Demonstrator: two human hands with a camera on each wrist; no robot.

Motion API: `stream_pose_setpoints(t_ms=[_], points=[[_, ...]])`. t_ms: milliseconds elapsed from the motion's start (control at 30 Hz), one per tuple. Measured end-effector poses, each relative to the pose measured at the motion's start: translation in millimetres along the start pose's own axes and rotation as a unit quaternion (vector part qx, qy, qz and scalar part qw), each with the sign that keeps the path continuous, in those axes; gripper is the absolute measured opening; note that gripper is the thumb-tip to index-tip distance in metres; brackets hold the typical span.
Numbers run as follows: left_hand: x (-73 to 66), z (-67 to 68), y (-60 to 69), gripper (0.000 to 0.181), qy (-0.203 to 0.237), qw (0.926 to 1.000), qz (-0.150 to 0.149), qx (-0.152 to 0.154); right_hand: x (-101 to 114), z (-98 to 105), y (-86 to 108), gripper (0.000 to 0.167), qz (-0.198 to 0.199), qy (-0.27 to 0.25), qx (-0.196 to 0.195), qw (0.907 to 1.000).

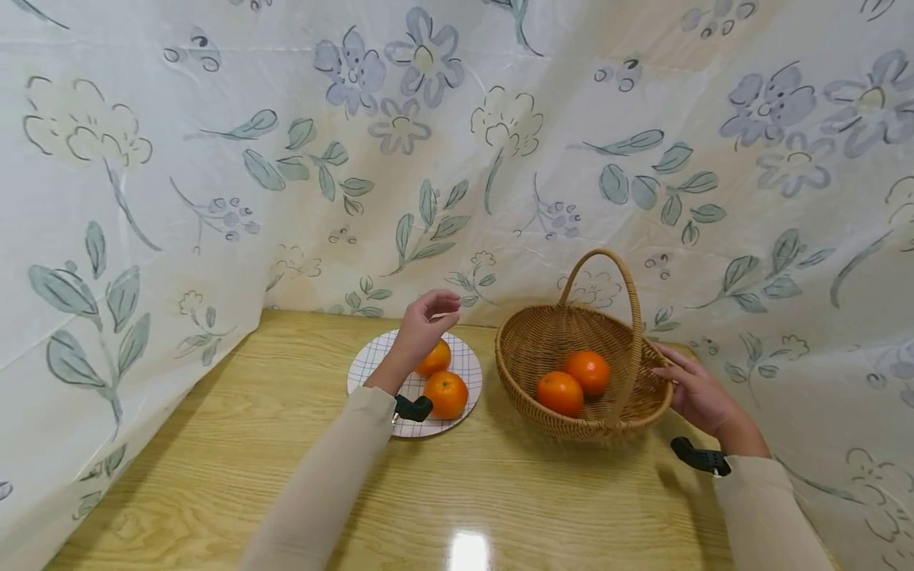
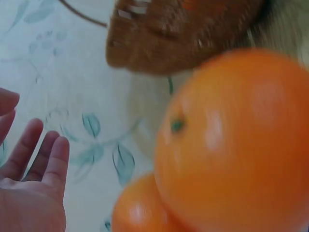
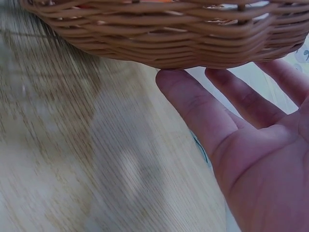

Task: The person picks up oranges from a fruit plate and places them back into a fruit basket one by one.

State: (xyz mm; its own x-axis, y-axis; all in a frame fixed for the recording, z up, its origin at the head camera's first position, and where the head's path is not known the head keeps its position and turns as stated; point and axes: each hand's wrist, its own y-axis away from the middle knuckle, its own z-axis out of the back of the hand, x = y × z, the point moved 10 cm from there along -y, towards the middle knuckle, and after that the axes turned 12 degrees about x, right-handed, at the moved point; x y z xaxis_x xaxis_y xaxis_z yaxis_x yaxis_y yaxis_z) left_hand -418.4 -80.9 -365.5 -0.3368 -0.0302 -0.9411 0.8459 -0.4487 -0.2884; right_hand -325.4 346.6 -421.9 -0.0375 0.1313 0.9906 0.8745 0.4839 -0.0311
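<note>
My left hand [image 1: 427, 323] hovers over a round checked plate [image 1: 367, 357], fingers loosely bent and nothing in them. Two oranges lie on the plate: a nearer orange [image 1: 446, 395] and a farther orange [image 1: 434, 361] partly behind the hand. The left wrist view shows the palm and fingers [image 2: 50, 162] apart from the large orange [image 2: 236, 140]. At the right, my right hand [image 1: 703, 396] holds the rim of a wicker basket [image 1: 524, 349], its thumb over the edge. Inside the basket are two oranges, one front orange [image 1: 560, 394] and one rear orange [image 1: 588, 373].
The basket's tall arched handle [image 1: 631, 317] rises over its right part. A wooden table [image 1: 500, 492] carries the plate and basket. Behind and at both sides hangs a floral curtain [image 1: 428, 159], close to the back of the basket.
</note>
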Motion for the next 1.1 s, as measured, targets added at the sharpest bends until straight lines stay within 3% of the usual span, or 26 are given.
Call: stream_pose_setpoints(t_ms=[233,400,533,667,867,1100], points=[[17.6,23.7,14.7,0.031,-0.058,0.9975,0.040,0.008,1,-2,-0.4,0.049,0.004,-0.006,0.005,1.0000],[26.3,35.6,21.7,0.036,-0.082,0.9953,0.046,0.024,1,0,-0.4,0.051,0.000,0.001,0.000,1.0000],[35.9,36.7,23.4,0.041,-0.101,0.9912,0.062,0.059,0,2,0.3,0.050,-0.004,0.002,-0.005,1.0000],[47.5,35.7,27.3,0.046,-0.119,0.9840,0.096,0.092,-1,2,0.6,0.047,-0.008,0.006,-0.008,0.9999],[59.3,31.3,35.1,0.056,-0.121,0.9753,0.125,0.136,-1,0,0.5,0.046,-0.009,0.006,-0.007,0.9999],[66.4,29.4,40.6,0.057,-0.122,0.9723,0.129,0.152,-1,2,-0.3,0.046,-0.006,0.002,-0.009,0.9999]])
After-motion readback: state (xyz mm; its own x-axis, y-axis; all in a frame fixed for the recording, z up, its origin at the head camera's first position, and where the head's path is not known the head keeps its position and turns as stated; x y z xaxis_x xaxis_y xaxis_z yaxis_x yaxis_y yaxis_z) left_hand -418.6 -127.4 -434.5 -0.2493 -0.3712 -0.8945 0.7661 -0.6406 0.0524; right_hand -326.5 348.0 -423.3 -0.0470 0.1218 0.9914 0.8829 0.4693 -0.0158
